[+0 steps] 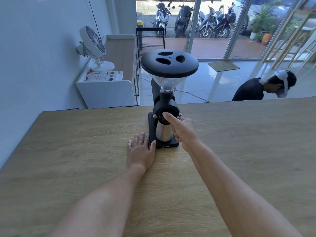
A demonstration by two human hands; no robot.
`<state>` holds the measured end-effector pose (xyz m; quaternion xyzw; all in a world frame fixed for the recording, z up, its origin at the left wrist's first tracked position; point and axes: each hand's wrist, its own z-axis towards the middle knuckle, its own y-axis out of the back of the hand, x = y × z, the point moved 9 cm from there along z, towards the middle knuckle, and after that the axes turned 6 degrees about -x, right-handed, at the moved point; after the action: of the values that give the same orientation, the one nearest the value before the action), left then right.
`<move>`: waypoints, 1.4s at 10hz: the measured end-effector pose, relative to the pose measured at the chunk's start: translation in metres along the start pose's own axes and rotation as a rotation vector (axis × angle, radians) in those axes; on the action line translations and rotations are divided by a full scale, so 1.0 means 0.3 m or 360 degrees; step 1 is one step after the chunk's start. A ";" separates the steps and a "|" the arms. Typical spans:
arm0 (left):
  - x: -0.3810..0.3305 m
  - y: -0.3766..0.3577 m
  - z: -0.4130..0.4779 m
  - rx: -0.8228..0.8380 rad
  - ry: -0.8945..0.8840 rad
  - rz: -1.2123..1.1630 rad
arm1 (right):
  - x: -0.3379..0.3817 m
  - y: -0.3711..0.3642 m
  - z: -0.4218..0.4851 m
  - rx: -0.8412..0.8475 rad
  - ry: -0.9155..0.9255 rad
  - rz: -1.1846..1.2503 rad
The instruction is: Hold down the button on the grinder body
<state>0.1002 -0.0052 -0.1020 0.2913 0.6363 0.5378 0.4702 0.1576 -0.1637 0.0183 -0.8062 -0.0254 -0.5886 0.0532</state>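
Observation:
A black coffee grinder (166,106) stands near the far edge of a wooden table (68,151). It has a wide black lid (169,63) on a clear funnel hopper and a steel cup (163,132) on its black base. My right hand (183,130) grips the round black dial (162,113) on the grinder's front, thumb on the dial face, fingers curled round its right side. My left hand (141,150) lies flat on the table, fingers straight, with the thumb against the left edge of the base.
Beyond the table's left end stands a white cabinet (106,89) with a white fan (94,47) and books on top. A person in black (253,89) bends low behind the table at right. Glass doors show parked motorbikes (196,19).

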 end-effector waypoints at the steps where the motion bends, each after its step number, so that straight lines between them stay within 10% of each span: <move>1: 0.000 -0.002 0.001 -0.0003 -0.0005 -0.0005 | -0.003 0.001 0.000 -0.0004 -0.0011 -0.0006; 8: 0.002 -0.009 0.003 -0.0007 -0.0006 -0.0002 | -0.097 -0.058 0.016 0.0475 -0.0346 0.0281; 14: 0.002 -0.008 0.004 -0.0007 -0.0001 0.0018 | -0.072 -0.032 0.036 0.0307 -0.0254 0.0354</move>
<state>0.1014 -0.0046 -0.1045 0.2940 0.6333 0.5417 0.4680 0.1603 -0.1524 -0.0050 -0.8395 0.0036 -0.5079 0.1929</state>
